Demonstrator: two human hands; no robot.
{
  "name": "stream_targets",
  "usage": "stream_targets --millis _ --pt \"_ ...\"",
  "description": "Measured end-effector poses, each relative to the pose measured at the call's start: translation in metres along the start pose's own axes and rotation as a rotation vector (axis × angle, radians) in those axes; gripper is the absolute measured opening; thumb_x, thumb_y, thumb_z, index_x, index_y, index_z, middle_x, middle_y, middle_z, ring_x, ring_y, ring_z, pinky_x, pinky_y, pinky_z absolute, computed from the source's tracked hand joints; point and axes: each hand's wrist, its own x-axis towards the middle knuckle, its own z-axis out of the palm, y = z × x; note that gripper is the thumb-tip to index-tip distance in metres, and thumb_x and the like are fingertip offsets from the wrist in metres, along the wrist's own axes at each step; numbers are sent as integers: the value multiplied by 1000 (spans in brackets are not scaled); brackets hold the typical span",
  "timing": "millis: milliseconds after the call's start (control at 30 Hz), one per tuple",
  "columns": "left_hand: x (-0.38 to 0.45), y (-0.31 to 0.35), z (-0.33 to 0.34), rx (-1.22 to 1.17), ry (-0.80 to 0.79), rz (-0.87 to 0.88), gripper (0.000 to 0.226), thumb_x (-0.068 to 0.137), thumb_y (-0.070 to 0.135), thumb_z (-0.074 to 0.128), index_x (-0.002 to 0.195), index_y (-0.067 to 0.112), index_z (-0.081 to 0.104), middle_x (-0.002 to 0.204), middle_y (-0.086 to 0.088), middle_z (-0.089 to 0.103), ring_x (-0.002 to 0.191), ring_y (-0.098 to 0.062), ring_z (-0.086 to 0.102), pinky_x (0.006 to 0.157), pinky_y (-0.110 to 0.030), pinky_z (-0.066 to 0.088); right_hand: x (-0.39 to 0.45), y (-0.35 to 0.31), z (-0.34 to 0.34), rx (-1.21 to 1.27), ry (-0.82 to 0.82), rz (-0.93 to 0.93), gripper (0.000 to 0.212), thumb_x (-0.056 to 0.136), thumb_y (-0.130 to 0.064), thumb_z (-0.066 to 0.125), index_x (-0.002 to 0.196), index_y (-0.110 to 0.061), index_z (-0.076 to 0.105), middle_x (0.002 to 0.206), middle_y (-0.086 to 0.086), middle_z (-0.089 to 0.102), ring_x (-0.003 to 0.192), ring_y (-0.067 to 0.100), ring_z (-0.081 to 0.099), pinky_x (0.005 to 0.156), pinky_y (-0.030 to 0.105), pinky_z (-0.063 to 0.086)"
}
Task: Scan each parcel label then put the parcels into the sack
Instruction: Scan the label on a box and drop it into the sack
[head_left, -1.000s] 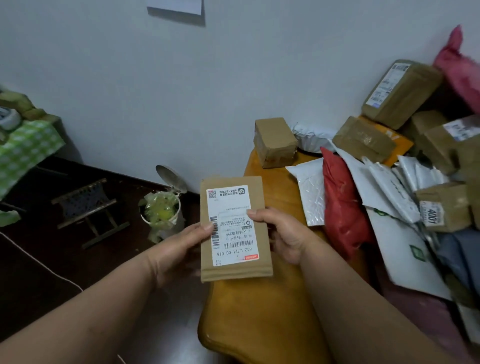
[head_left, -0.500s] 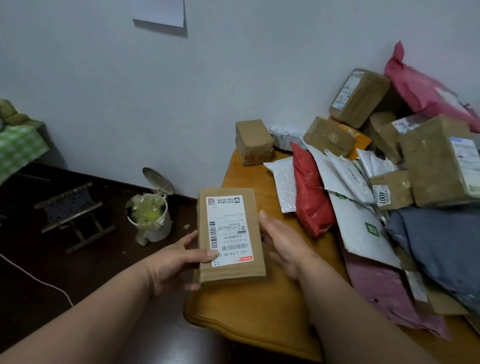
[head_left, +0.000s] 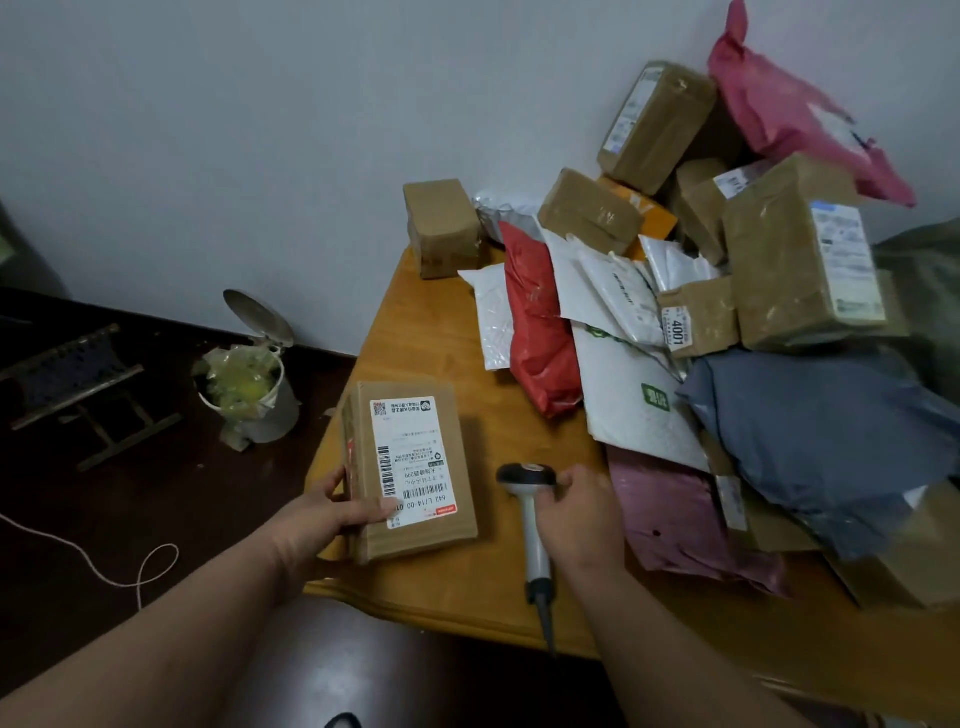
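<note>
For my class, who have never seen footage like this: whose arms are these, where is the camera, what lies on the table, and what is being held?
There is no machine here. A person wears a camera on the head, looking down at their own two arms. The left hand holds a flat brown parcel, label up, lying on the wooden table. The right hand is at a barcode scanner lying on the table; whether it already grips it is unclear. Beyond lies a pile of parcels: brown boxes and red, white, grey and pink mailing bags. A small bin stands on the floor.
</note>
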Motion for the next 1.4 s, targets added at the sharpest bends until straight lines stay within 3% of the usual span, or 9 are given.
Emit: stream_targets --millis 167,300,600,767,900,1000,1100,1267,1400 --pt "-6 -11 23 -33 7 -8 165 7 49 99 154 37 27 130 0 64 119 -20 58 79 -41 52 3 28 9 31 -331 308 87 86 -56 68 150 -10 31 145 14 43 125 32 50 92 38 45" --pt "-9 -23 29 -76 35 20 155 11 48 99 151 36 34 125 -2 68 120 -23 60 95 -48 51 6 30 18 340 -455 409 69 91 -40 70 146 -14 37 106 4 54 76 14 53 57 29 41" --pt "-19 -31 20 -205 119 30 135 29 29 95 150 35 36 112 -5 75 110 -30 68 89 -53 56 -1 23 18 584 -491 392 33 86 -3 54 116 -16 55 91 12 62 77 25 63 65 35 46" --pt "-25 -13 4 -220 148 70 129 32 32 98 147 40 39 128 3 66 114 -23 64 83 -51 57 -19 6 -10 778 -565 293 22 88 -21 68 109 -21 63 79 9 64 67 20 61 62 33 48" --pt "-31 3 -10 -253 131 125 83 35 27 102 105 49 61 118 6 72 111 -25 67 76 -43 55 -30 -16 -30 845 -775 230 29 91 -28 66 116 -14 61 71 9 64 59 19 61 56 31 49" --pt "-40 19 -14 -261 126 196 82 50 11 96 113 46 57 120 -1 72 103 -29 68 75 -42 53 -42 -35 -39 832 -825 92 33 86 -26 68 114 -12 58 69 8 64 59 21 63 57 33 50" --pt "-50 32 -15 -265 96 274 69 55 1 90 108 35 60 107 -5 77 88 -31 75 91 -52 49 -52 -51 -46 821 -841 -24 42 71 -26 69 108 -8 59 69 9 63 59 24 62 59 34 51" --pt "-59 41 -21 -342 93 342 60 60 0 77 104 33 53 94 -4 78 80 -27 76 60 -39 62 -60 -68 -54 770 -826 -186 28 75 -31 69 88 -8 61 66 7 61 55 22 58 57 32 51" --pt "-65 42 -28 -300 111 344 88 55 6 85 125 37 42 103 -4 77 93 -32 74 98 -61 49 -65 -74 -57 741 -803 -235 28 76 -32 69 88 -9 60 64 7 60 52 20 56 55 32 50"
